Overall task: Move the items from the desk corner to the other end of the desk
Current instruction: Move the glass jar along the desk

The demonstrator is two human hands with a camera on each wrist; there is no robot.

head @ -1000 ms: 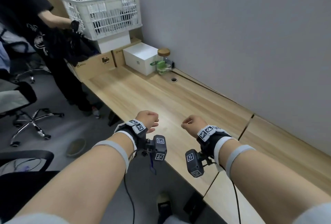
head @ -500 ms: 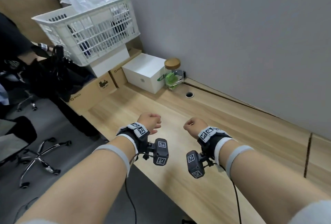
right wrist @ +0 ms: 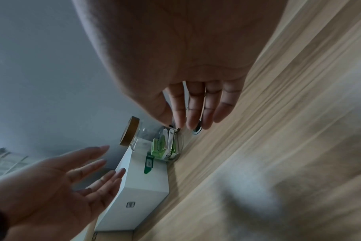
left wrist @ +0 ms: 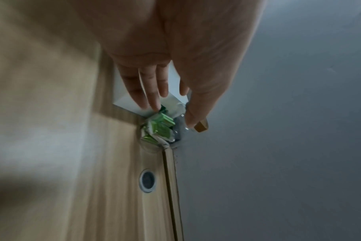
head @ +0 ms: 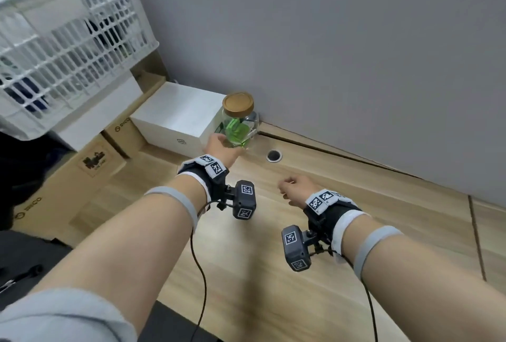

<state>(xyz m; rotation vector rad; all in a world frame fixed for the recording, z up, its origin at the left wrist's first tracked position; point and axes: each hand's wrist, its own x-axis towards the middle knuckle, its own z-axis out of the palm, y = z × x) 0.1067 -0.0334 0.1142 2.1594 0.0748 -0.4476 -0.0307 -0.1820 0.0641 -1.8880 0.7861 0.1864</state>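
Note:
A glass jar (head: 238,125) with a wooden lid and green packets inside stands in the desk corner by the wall, next to a white box (head: 175,120). My left hand (head: 219,142) reaches out to the jar with its fingers straight and spread. In the right wrist view the left hand (right wrist: 105,163) is a short gap away from the jar (right wrist: 155,143). The left wrist view shows the thumb and fingers (left wrist: 153,97) on either side of the jar (left wrist: 161,128), not closed on it. My right hand (head: 287,187) hovers over the desk, fingers (right wrist: 194,110) straight, empty.
A round cable hole (head: 274,155) sits in the wooden desk (head: 246,273) just right of the jar. Left of the white box are cardboard boxes (head: 90,166) with a white plastic basket (head: 68,40) stacked on top. The grey wall (head: 356,54) runs along the desk's back.
Both hands were closed fists over the desk; now both have opened. The left hand has stretched forward to the jar, and my view has moved closer to the corner.

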